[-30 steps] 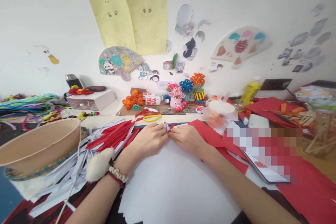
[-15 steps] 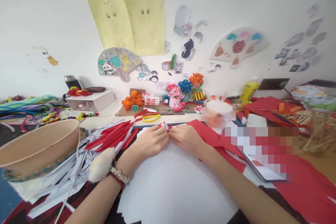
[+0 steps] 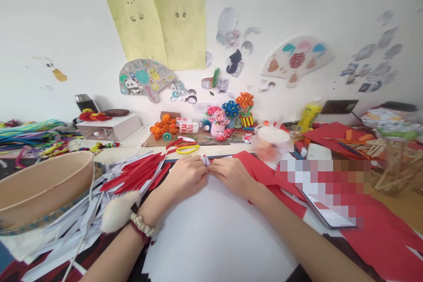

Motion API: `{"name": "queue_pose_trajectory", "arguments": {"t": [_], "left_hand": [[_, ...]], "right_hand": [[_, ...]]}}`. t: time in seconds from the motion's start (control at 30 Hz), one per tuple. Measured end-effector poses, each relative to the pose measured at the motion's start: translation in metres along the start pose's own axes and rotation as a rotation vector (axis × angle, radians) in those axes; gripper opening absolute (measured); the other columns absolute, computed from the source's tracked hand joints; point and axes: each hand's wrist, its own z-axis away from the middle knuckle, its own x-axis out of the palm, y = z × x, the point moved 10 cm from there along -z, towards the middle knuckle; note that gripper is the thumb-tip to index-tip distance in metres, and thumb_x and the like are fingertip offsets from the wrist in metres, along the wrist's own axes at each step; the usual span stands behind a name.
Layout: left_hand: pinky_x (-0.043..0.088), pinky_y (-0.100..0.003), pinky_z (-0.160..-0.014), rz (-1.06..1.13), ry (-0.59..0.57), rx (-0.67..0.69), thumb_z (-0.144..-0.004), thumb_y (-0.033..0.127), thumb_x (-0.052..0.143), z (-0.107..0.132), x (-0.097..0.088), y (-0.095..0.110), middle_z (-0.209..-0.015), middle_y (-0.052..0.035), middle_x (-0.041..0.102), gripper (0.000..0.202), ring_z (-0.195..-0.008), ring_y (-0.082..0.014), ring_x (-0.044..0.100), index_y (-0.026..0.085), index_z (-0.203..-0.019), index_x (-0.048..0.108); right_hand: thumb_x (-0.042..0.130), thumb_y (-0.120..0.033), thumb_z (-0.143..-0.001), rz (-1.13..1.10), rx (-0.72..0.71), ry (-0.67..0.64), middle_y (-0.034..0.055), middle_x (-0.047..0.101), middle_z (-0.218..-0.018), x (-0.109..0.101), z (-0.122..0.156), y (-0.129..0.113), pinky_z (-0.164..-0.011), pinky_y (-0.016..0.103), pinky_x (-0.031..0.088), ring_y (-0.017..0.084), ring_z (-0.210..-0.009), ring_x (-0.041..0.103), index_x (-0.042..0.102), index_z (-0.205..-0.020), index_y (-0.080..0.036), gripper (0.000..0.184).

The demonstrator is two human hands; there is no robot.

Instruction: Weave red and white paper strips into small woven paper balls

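Observation:
My left hand (image 3: 187,177) and my right hand (image 3: 231,175) meet at the middle of the desk, fingertips pinched together on a small folded piece of red and white paper (image 3: 205,160). Both hands rest over a large white sheet (image 3: 214,229). A pile of red paper strips (image 3: 139,172) lies just left of my left hand. A fluffy white pom-pom (image 3: 117,218) hangs by my left wrist, which wears a bracelet.
A tan bowl (image 3: 39,185) sits at the left over white paper strips. Red paper sheets (image 3: 380,233) cover the right side. Yellow-handled scissors (image 3: 187,149), a wrapped white cup (image 3: 272,141), paper flowers (image 3: 231,112), a white box (image 3: 110,125) and pipe cleaners (image 3: 33,134) line the back.
The view has shifted slightly, so everything sits a little further left. My hands stay pinched on the small folded paper, fingers drawn closer around it.

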Motion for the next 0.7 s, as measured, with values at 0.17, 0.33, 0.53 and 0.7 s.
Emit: {"name": "queue_pose_trajectory", "arguments": {"t": [0.17, 0.33, 0.53, 0.7], "left_hand": [[0.042, -0.030, -0.064, -0.006, 0.100, -0.114, -0.089, 0.022, 0.050, 0.002, -0.007, -0.011, -0.075, -0.0031, 0.066, 0.016, -0.073, -0.0177, 0.057, 0.018, -0.085, 0.065], [0.037, -0.033, -0.064, -0.192, 0.118, -0.058, -0.092, 0.020, 0.046, 0.002, -0.008, 0.002, -0.074, -0.0034, 0.066, 0.019, -0.072, -0.0185, 0.056, 0.018, -0.086, 0.065], [0.034, -0.034, -0.061, -0.249, 0.154, -0.091, -0.090, 0.019, 0.048, 0.003, -0.009, 0.005, -0.068, -0.0031, 0.063, 0.019, -0.068, -0.0183, 0.056, 0.017, -0.079, 0.063], [0.034, -0.033, -0.058, -0.222, 0.097, -0.068, -0.089, 0.016, 0.046, -0.001, -0.005, 0.005, -0.071, -0.0032, 0.063, 0.019, -0.065, -0.0170, 0.055, 0.016, -0.076, 0.060]], "right_hand": [[0.047, -0.020, -0.097, 0.002, 0.074, 0.037, 0.0031, 0.068, -0.085, -0.005, 0.001, 0.010, -0.065, 0.027, 0.035, 0.016, -0.075, 0.060, 0.066, -0.092, -0.019, 0.020], [0.047, -0.021, -0.097, -0.004, 0.119, 0.051, 0.0022, 0.066, -0.082, -0.007, 0.000, 0.011, -0.066, 0.028, 0.034, 0.016, -0.074, 0.058, 0.064, -0.092, -0.019, 0.018], [0.042, -0.015, -0.097, 0.064, 0.126, 0.012, 0.0034, 0.064, -0.085, -0.007, -0.001, 0.007, -0.067, 0.030, 0.032, 0.017, -0.072, 0.053, 0.060, -0.091, -0.018, 0.020], [0.042, -0.006, -0.092, 0.169, 0.094, -0.006, 0.0037, 0.061, -0.084, -0.011, -0.003, 0.002, -0.068, 0.032, 0.028, 0.017, -0.071, 0.051, 0.058, -0.083, -0.016, 0.021]]}}
